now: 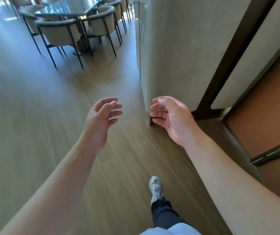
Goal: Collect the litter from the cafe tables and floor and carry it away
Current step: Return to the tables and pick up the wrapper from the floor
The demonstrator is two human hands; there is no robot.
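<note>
Person mid-stride on wood floor (34,116), left hand (100,119) & right hand (171,119) relaxed, holding nothing. Risk: clipping wall corner (150,116) just beside right hand.

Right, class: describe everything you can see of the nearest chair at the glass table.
The nearest chair has a curved, tub-shaped back in pale beige upholstery with a darker padded top edge, on thin black metal-looking legs. It stands upright on the wood-look floor, its back toward the camera, tucked against the glass table beside similar chairs. Nothing rests on it.
</note>
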